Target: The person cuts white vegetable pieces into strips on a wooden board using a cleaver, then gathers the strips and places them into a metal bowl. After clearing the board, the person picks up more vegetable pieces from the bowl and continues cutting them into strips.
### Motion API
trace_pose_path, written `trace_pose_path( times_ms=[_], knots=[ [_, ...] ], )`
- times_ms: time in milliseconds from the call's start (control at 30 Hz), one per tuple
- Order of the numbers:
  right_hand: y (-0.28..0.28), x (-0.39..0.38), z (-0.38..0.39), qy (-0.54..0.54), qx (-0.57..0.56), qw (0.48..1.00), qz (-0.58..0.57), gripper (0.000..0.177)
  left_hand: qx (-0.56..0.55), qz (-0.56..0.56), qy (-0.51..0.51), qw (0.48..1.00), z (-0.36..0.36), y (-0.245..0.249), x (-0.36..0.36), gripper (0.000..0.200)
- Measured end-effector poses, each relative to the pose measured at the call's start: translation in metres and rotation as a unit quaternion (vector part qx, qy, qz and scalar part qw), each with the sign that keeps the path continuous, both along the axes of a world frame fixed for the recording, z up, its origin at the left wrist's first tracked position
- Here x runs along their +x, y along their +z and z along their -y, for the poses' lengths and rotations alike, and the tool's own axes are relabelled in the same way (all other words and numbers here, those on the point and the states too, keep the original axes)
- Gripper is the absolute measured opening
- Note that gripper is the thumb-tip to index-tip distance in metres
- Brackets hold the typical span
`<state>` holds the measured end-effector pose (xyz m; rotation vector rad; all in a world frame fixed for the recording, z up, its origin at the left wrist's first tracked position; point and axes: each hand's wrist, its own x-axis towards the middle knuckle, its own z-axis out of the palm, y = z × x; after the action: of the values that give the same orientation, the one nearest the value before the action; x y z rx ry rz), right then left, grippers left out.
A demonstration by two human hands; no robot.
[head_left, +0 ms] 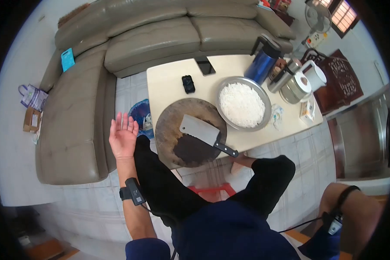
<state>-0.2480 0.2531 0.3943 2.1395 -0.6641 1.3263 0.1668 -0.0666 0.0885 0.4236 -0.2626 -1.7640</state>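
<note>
My left hand (124,136) is raised palm up at the left of the table, its fingers loosely stretched and nothing in them. It is nearest to a blue plastic bag or bin liner (138,113) and the round wooden chopping board (165,125). On the board lies a cleaver (199,128) with a black handle, untouched, the handle sticking out over the front edge. A dark damp patch marks the board. Beside it stands a steel basin (268,103) of white, rice-like food (242,105). My right arm (362,212) is bent at the lower right; its hand is not visible.
On the cream table (171,80) are a small black device (188,84), a phone (205,65), a blue thermos jug (263,63), a steel flask (284,77), a glass pot (295,89), a crumpled wrapper (277,116) and a small carton (307,111). A leather sofa (151,45) stands behind.
</note>
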Motion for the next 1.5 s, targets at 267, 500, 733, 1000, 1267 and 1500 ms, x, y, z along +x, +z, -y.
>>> trace_pose_path(
  times_ms=[267,500,733,1000,1267,1500],
  knots=[
    [-0.035,0.036,0.031,0.030,0.178,0.983,0.015,0.035,-0.091,-0.024,-0.095,0.991,-0.007,0.001,-0.016,0.035],
    [-0.257,0.045,0.117,-0.057,0.671,0.739,-0.023,0.034,-0.078,0.005,-0.107,0.991,-0.004,0.003,-0.024,0.034],
    [-0.382,0.037,0.130,-0.067,0.811,0.577,-0.076,0.033,-0.070,0.019,-0.099,0.992,-0.004,0.001,-0.024,0.036],
    [-0.401,0.048,0.133,-0.063,0.831,0.545,-0.097,0.033,-0.061,0.028,-0.091,0.994,-0.003,0.001,-0.022,0.036],
    [-0.414,0.066,0.135,-0.048,0.843,0.523,-0.114,0.032,-0.054,0.041,-0.071,0.995,-0.006,0.003,-0.017,0.038],
    [-0.419,0.077,0.138,-0.033,0.849,0.513,-0.124,0.032,-0.046,0.042,-0.053,0.997,-0.003,0.001,-0.009,0.038]
  ],
)
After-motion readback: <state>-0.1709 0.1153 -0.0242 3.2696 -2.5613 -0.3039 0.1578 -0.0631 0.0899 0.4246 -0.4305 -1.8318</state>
